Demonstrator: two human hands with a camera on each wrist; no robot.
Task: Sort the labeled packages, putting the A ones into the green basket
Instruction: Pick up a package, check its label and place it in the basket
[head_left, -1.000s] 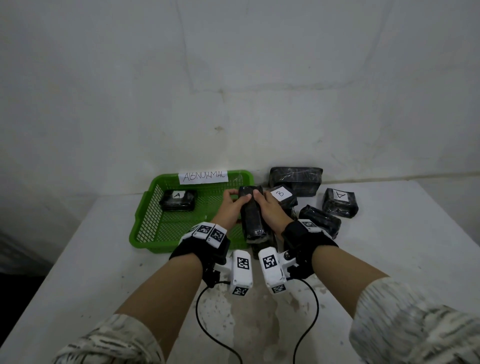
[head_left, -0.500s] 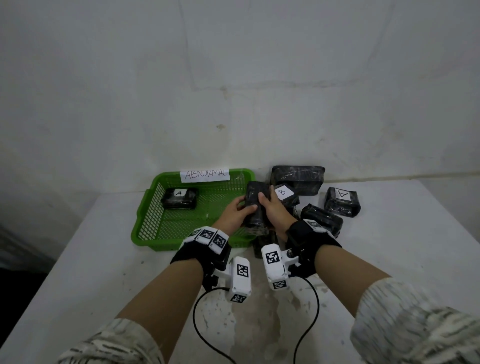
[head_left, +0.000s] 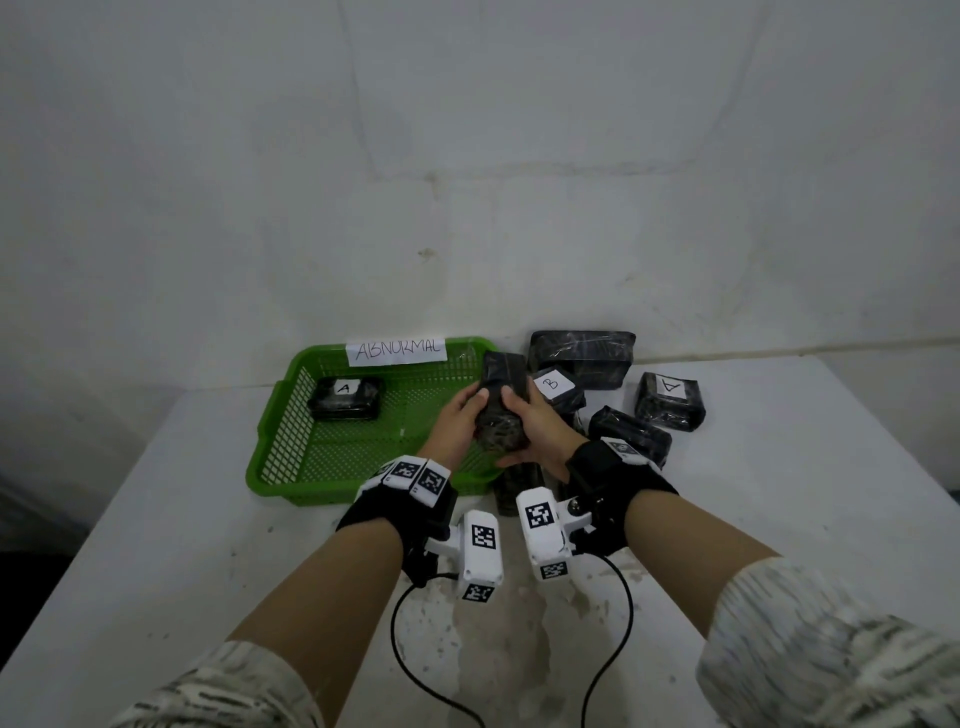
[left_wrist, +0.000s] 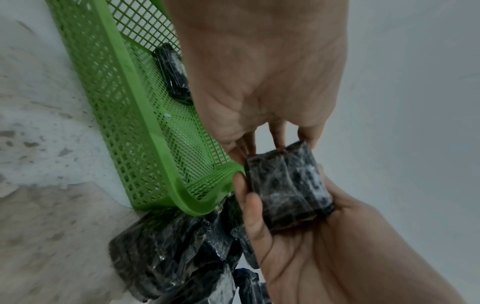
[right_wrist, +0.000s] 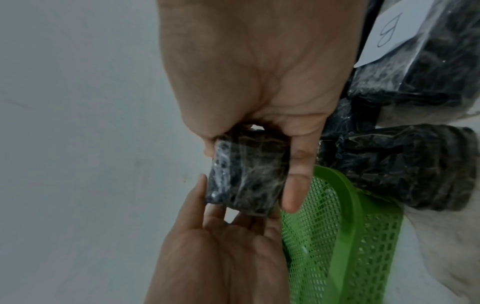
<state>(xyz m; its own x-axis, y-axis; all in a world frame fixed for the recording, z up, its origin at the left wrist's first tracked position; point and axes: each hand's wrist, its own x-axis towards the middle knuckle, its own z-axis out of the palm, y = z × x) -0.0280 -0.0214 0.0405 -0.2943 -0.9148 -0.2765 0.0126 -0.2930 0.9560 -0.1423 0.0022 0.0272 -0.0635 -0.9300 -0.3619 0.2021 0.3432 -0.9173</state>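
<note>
Both hands hold one black wrapped package (head_left: 500, 410) above the green basket's (head_left: 291, 415) right rim; no label shows on it. My left hand (head_left: 460, 421) grips its left side, my right hand (head_left: 530, 426) its right side and near end. In the left wrist view the same package (left_wrist: 288, 189) lies between both sets of fingers; in the right wrist view the package (right_wrist: 246, 174) is pinched by thumb and fingers. A package labeled A (head_left: 345, 397) lies in the basket. On the table lie a package labeled B (head_left: 556, 389) and another labeled A (head_left: 670, 400).
The basket carries a paper sign reading ABNORMAL (head_left: 397, 349) on its far rim. More black packages (head_left: 582, 351) sit against the wall, one (head_left: 631, 434) by my right wrist. White table (head_left: 156, 545) with worn patches; wrist camera cables (head_left: 405, 649) trail toward me.
The held package has been lifted and tipped further up between both hands, shifting slightly toward the basket's right rim. The other packages have not moved.
</note>
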